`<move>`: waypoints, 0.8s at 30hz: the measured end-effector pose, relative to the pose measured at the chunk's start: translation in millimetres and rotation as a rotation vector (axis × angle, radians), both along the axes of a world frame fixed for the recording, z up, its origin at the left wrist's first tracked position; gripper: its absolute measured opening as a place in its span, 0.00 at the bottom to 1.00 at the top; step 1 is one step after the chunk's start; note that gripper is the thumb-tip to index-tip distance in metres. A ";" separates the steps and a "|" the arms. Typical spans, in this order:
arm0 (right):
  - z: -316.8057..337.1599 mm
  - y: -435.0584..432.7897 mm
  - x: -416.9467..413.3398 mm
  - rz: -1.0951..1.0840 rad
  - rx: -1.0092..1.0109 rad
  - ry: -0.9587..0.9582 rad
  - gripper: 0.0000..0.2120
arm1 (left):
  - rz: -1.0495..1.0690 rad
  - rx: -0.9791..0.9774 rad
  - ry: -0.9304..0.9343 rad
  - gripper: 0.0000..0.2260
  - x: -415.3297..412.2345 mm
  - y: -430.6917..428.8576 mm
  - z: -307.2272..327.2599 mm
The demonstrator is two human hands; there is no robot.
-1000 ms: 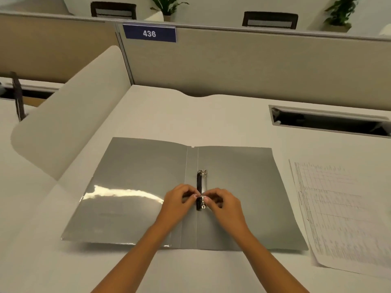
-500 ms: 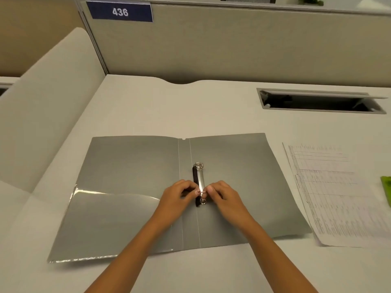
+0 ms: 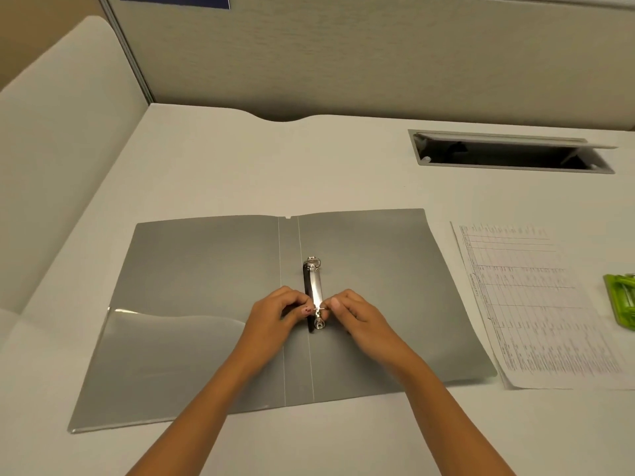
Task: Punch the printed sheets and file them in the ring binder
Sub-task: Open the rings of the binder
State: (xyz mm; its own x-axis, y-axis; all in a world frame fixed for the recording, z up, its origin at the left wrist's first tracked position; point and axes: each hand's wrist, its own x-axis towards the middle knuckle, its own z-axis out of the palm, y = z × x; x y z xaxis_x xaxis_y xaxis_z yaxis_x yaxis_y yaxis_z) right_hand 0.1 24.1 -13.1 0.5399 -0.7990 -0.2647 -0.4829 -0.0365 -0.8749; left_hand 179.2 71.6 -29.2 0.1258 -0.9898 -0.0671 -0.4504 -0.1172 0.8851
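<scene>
In the head view, one ring binder (image 3: 192,269) is laid open flat on the desk (image 3: 240,166), with its spine and metal clip (image 3: 316,286) running from 12 to 6 o'clock. Two rings are counted. The far ring (image 3: 314,261) is untouched. The near ring (image 3: 319,309) is pinched from both sides by the curled fingers of the left hand (image 3: 275,316) and the right hand (image 3: 359,316). One stack of printed sheets (image 3: 536,304) is laid at 3 o'clock, just beside the binder's right edge. Beyond it, one green punch (image 3: 622,300) is cut off by the frame. Bare desk is seen at 12 o'clock.
</scene>
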 end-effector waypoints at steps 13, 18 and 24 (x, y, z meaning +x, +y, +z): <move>-4.9 0.3 2.3 -0.036 -0.032 -0.019 0.17 | -0.034 -0.001 -0.014 0.04 3.2 -1.6 -0.2; -2.0 0.4 3.3 -0.038 -0.023 -0.010 0.18 | -0.026 0.007 -0.013 0.04 4.0 -1.9 -1.2; -0.9 0.2 2.0 -0.033 0.002 -0.012 0.17 | -0.025 0.005 0.008 0.04 4.8 -1.3 -1.4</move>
